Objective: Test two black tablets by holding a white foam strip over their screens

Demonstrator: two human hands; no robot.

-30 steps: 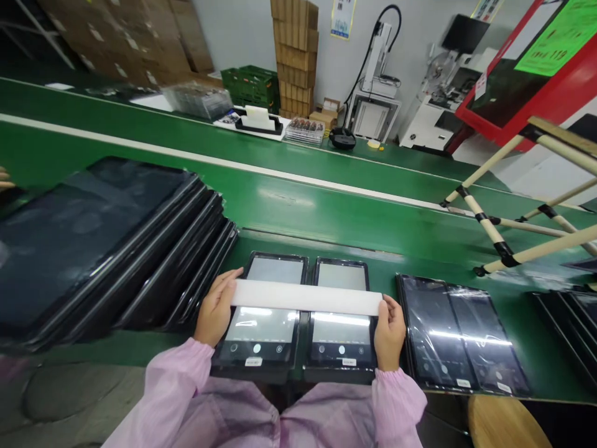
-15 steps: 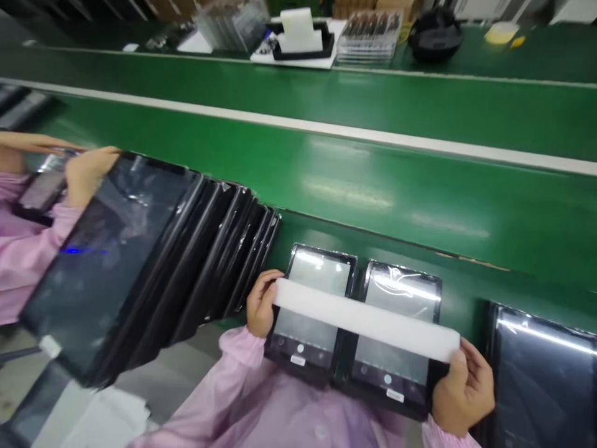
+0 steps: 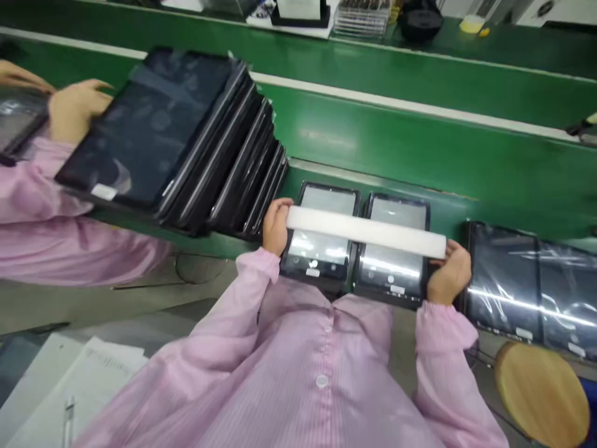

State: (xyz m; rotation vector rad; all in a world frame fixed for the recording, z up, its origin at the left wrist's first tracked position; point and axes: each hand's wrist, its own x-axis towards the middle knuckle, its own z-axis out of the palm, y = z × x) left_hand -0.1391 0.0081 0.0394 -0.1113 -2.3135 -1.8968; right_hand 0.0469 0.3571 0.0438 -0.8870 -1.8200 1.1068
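A long white foam strip (image 3: 366, 231) lies across two lit tablets (image 3: 321, 233) (image 3: 396, 246) that sit side by side at the near edge of the green bench (image 3: 373, 155). My left hand (image 3: 275, 225) grips the strip's left end and my right hand (image 3: 450, 274) grips its right end. Both tablets are wrapped in clear film and show pale screens. My pink sleeves and shirt fill the lower part of the view.
A slanted stack of several dark tablets (image 3: 196, 143) leans to the left, with a co-worker's hand (image 3: 69, 109) and pink sleeve (image 3: 56, 230) beside it. Two more dark tablets (image 3: 532, 286) lie to the right. A round wooden stool (image 3: 541, 392) stands at lower right. Papers (image 3: 69, 386) lie at lower left.
The camera has tilted down and back, so my shirt now shows. Both hands keep hold of the foam strip over the two tablets. The co-worker's hand has shifted on the stack.
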